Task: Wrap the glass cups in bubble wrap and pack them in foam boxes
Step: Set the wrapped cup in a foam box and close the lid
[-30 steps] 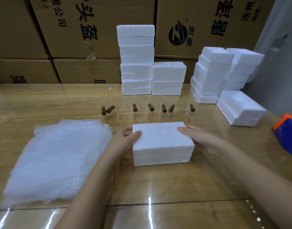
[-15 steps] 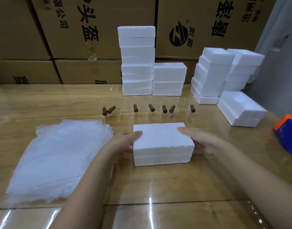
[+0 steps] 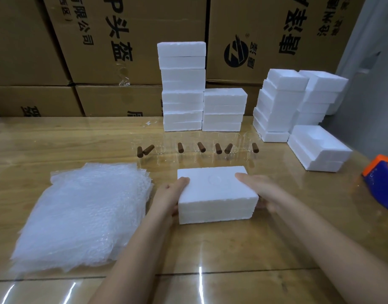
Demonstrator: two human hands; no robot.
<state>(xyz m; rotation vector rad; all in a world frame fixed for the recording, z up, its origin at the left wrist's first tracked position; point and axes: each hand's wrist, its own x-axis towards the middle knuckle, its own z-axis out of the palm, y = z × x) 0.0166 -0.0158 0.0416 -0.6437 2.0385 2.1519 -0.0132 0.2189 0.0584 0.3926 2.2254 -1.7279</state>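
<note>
A closed white foam box [image 3: 215, 194] lies on the wooden table in front of me. My left hand [image 3: 170, 197] grips its left end, thumb on top. My right hand [image 3: 260, 190] grips its right end, fingers over the top edge. Behind the box stands a row of several clear glass cups [image 3: 197, 147] with brown wooden handles. A stack of bubble wrap sheets [image 3: 83, 213] lies to the left of the box.
Stacks of foam boxes stand at the back centre [image 3: 182, 86] and back right [image 3: 283, 102], with one more foam box [image 3: 318, 148] lying at the right. An orange and blue tape dispenser [image 3: 382, 181] sits at the right edge. Cardboard cartons [image 3: 122, 40] form a wall behind the table.
Both hands have shifted slightly on the foam box's ends, fingers curling lower around its sides. The box has stayed in about the same place.
</note>
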